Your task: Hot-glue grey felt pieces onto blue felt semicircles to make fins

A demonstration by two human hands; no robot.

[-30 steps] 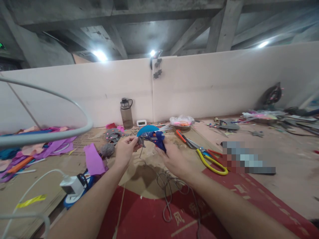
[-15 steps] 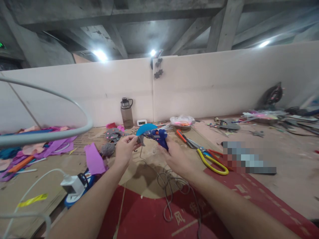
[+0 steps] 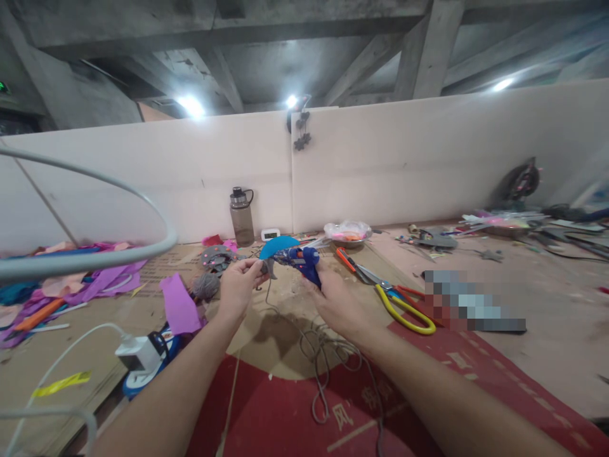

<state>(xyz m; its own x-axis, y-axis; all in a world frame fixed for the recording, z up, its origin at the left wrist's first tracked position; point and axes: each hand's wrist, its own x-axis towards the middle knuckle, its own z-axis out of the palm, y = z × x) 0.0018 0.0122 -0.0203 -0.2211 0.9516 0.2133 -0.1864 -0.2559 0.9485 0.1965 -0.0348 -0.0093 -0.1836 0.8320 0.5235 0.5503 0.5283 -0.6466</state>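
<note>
Glue gun, blue-bodied, sits in our right hand, fingers wrapped shut round its handle, held up above the table near the middle of the head view. Compared with a second ago it has come up a little and levelled. Over the last half second it has barely moved, so we judge the nozzle settled against the small grey piece pinched between thumb and fingers of our left hand. A blue crescent stands just above that pinch; whether the two are joined we cannot tell. The gun's grey cord trails in loops toward us. Yellow-handled scissors lie to the right.
</note>
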